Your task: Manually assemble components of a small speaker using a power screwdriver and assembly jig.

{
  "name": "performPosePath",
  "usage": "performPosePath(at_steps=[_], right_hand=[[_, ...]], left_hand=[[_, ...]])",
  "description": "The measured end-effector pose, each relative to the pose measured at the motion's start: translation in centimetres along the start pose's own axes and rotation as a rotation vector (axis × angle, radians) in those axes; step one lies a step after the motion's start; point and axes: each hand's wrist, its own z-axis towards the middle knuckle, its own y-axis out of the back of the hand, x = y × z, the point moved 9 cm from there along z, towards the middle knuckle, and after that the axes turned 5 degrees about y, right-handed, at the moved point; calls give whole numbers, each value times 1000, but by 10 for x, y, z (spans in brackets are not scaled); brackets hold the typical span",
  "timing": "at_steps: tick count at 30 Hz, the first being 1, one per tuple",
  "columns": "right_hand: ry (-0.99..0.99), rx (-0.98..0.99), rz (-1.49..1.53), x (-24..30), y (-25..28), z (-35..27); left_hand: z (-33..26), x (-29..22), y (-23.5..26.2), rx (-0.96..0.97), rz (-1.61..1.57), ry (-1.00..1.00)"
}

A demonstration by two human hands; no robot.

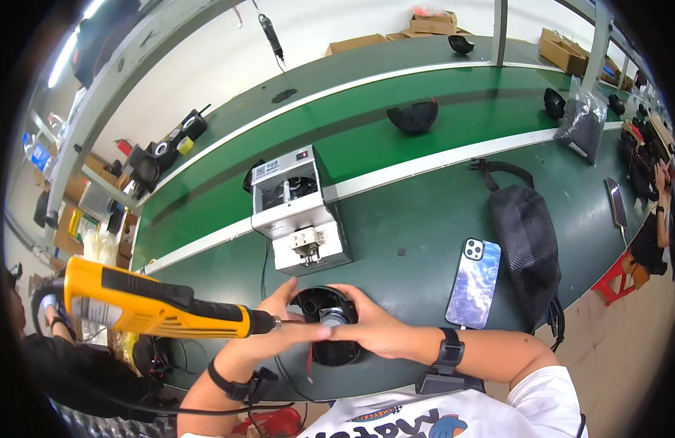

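Note:
A round black housing (339, 355), open on top, rests between my two hands over the near part of the bench, with a silvery round part (332, 317) inside it. My left hand (277, 340) curls around its left side, thumb reaching across the front. From the right, my right hand (371, 325) grips the rim, its thumb meeting the left one. A yellow and black electric screwdriver (158, 303) lies across the view at the left, its bit pointing right over my left hand. Whether my left hand touches the screwdriver is unclear.
A white and silver screw feeder (297, 208) stands just beyond the housing. To the right lie a phone in a blue marbled case (474, 283) and a black mesh pouch (527, 244). A black shell (414, 117) sits on the green belt (352, 146). Other people work at both sides.

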Motion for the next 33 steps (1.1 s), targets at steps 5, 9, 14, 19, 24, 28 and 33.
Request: performPosePath(at_steps=[5,9,14,19,24,28,33], right_hand=[[-40,-82,61,-15,22,0],[-112,-170,218,5,35,-11],[49,-126,140,35,31,-15],[185,-54,-102,65,29,-25],[184,-43,-108,74,20,-28],[139,-29,8,74,20,-29],[152,-13,-4,75,21,-30]], left_hand=[[-42,-31,48,-127,-22,-264],[-72,-34,85,-428,-362,-274],[-89,-53,43,-548,108,-385],[-70,-140,-31,-585,727,-682],[-61,-143,-46,-617,814,-609],[-59,-142,-46,-619,798,-613],[-60,-140,-45,-669,774,-624]])
